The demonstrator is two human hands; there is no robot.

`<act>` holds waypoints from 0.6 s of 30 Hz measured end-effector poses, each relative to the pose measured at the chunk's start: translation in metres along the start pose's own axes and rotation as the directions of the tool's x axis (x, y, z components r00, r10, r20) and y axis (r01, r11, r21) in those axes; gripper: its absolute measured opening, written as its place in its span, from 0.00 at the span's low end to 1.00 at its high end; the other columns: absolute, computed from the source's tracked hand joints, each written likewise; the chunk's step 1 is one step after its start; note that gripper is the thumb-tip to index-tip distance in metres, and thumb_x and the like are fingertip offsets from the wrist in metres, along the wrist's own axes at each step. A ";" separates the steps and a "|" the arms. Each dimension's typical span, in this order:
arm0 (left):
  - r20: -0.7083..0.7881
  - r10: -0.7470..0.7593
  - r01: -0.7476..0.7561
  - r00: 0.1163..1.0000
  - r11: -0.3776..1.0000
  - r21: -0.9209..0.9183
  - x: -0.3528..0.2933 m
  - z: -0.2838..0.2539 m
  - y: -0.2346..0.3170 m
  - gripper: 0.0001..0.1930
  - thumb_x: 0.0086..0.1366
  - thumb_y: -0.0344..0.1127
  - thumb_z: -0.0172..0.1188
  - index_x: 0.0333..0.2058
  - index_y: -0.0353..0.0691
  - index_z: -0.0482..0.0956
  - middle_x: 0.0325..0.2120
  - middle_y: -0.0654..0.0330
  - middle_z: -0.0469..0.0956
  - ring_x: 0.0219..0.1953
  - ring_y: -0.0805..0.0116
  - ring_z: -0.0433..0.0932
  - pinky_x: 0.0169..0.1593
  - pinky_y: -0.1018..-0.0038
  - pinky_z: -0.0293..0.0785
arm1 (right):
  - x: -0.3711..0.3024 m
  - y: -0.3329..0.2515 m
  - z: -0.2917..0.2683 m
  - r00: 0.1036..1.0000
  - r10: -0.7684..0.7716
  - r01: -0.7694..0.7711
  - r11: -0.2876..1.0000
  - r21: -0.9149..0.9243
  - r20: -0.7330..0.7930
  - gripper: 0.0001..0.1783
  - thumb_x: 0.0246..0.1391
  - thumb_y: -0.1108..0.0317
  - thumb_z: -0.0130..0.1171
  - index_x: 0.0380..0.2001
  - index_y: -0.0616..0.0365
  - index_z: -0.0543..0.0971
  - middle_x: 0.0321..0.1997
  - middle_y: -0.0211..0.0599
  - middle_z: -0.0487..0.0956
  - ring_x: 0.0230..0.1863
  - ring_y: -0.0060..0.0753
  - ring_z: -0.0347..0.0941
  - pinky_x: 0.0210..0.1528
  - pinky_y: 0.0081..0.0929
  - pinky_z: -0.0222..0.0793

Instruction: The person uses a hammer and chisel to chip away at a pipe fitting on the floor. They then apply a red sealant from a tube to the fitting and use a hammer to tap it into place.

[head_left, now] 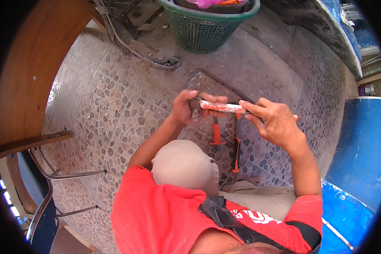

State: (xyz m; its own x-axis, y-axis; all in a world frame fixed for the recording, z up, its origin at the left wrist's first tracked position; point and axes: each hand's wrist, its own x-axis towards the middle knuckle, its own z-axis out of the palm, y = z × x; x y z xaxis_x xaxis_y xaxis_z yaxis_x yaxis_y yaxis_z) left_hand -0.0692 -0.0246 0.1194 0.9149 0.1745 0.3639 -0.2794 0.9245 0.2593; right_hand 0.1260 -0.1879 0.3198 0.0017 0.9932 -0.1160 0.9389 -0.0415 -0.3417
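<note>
My left hand (185,108) is curled about the dusty grey-brown head end of a hammer (220,106), with its thumb raised and its fingers behind the handle. The hammer's worn handle is red with white patches and lies nearly level. Around the other end of this handle my right hand (273,120) is closed, and a tip shows past the palm. On the floor below the hands lies a chisel (217,134) with a red hand guard. Beside it is a tool with a black and orange handle (236,157); its upper end is partly hidden.
A shallow broken patch with rubble (211,84) lies in the pebble-patterned floor (122,103) ahead. Beyond stand a green basket (203,31) and a bundle of cables (127,46). A metal-legged chair (51,182) and wooden furniture (34,76) are at left, blue panels (355,144) at right.
</note>
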 end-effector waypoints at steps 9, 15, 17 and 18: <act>-0.601 0.137 0.104 0.787 0.932 0.348 -0.008 -0.021 -0.016 0.27 0.70 0.50 0.47 0.53 0.32 0.79 0.46 0.47 0.81 0.41 0.57 0.80 0.45 0.61 0.74 | 0.005 0.010 0.018 0.996 0.081 -0.082 0.996 0.024 0.032 0.22 0.57 0.68 0.62 0.56 0.51 0.79 0.32 0.45 0.78 0.36 0.52 0.79 0.40 0.45 0.75; -0.790 0.049 0.271 0.611 0.925 0.267 -0.027 -0.049 -0.022 0.22 0.72 0.54 0.48 0.53 0.45 0.73 0.33 0.60 0.78 0.25 0.70 0.75 0.28 0.73 0.70 | 0.008 0.032 0.024 0.978 0.208 -0.209 0.945 0.251 0.033 0.31 0.52 0.75 0.58 0.62 0.55 0.70 0.44 0.56 0.80 0.47 0.62 0.77 0.51 0.47 0.72; -0.825 0.182 0.270 0.535 0.888 0.371 -0.033 -0.068 -0.029 0.21 0.73 0.52 0.50 0.53 0.42 0.71 0.34 0.59 0.77 0.25 0.70 0.76 0.26 0.72 0.69 | 0.012 0.038 0.024 0.951 0.292 -0.310 0.893 0.325 0.104 0.31 0.51 0.75 0.57 0.61 0.57 0.69 0.46 0.58 0.80 0.48 0.63 0.77 0.52 0.46 0.71; -0.828 0.206 0.283 0.522 0.874 0.396 -0.037 -0.077 -0.032 0.21 0.74 0.50 0.51 0.54 0.40 0.71 0.35 0.58 0.78 0.27 0.69 0.78 0.28 0.71 0.73 | 0.013 0.043 0.028 0.937 0.326 -0.350 0.872 0.341 0.127 0.30 0.51 0.75 0.57 0.61 0.57 0.69 0.46 0.59 0.80 0.48 0.63 0.77 0.53 0.46 0.71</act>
State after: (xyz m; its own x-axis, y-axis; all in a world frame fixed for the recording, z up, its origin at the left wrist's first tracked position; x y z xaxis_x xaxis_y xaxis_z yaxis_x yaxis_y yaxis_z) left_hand -0.0720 -0.0349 0.0283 0.6610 0.5623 -0.4969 -0.1008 0.7227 0.6837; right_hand 0.1564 -0.1800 0.2773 0.2644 0.9031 -0.3385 0.7008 -0.4210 -0.5758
